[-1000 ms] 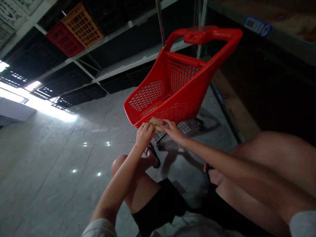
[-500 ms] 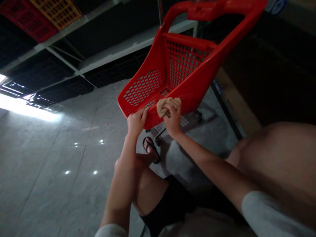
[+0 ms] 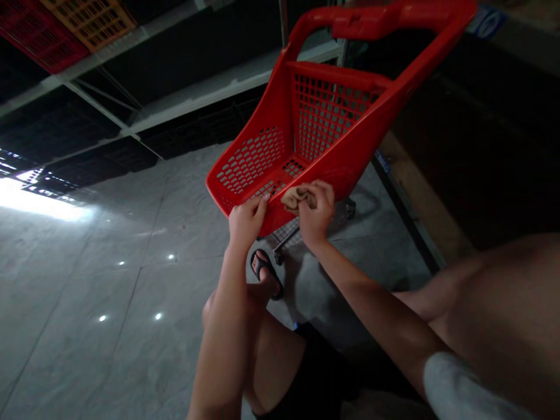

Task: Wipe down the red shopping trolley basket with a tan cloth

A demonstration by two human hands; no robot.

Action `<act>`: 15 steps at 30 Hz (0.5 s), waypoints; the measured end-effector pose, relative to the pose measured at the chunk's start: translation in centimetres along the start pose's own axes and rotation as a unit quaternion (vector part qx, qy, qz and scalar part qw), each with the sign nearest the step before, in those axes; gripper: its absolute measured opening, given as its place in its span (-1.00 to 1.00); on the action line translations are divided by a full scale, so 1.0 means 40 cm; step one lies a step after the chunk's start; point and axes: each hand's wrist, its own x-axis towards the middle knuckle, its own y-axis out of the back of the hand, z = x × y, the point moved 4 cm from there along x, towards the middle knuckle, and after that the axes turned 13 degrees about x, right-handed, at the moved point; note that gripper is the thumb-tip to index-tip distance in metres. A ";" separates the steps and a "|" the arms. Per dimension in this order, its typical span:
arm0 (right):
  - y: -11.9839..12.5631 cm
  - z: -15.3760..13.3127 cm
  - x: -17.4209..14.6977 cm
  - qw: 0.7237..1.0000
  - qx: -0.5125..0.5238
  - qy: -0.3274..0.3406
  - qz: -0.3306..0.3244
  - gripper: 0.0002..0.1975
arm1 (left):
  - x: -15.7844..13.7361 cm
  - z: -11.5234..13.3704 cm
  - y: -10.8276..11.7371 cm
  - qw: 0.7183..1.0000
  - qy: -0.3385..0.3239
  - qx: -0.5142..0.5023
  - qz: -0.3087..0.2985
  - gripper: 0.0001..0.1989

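A red plastic shopping cart stands tilted in view before me, its basket with grid-like holes and its handle toward the upper right. My left hand is closed over the top rim at the basket's near left corner, thumb on the edge. In my right hand is a crumpled tan cloth, pressed against the outer face of the cart's near side. The hand hides part of the cloth.
Metal shelving runs along the upper left, with a red crate and an orange crate on it. Below the basket is a caster wheel, close to my sandalled foot. A wooden edge lies at right.
My right hand and the cloth have shifted slightly right and down along the cart's side. My left hand keeps its grip on the rim. The whole view has moved a little.
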 end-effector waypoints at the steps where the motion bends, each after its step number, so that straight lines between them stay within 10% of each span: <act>1: 0.010 -0.018 0.036 0.999 -0.041 0.021 0.014 -0.54 | 0.002 0.002 -0.002 1.000 0.002 -0.002 -0.001 -0.51; 4: 0.022 -0.019 0.079 0.993 -0.113 0.042 0.010 -0.54 | 0.010 0.009 -0.004 1.000 0.009 -0.003 -0.003 -0.53; 10: -0.009 0.123 -0.035 0.994 0.064 -0.045 -0.080 -0.77 | 0.026 0.012 -0.004 1.000 0.028 0.003 -0.002 -0.52; 15: 0.035 0.108 0.091 0.999 0.020 -0.004 0.035 -0.81 | 0.037 0.017 -0.011 1.000 0.016 -0.002 -0.007 -0.56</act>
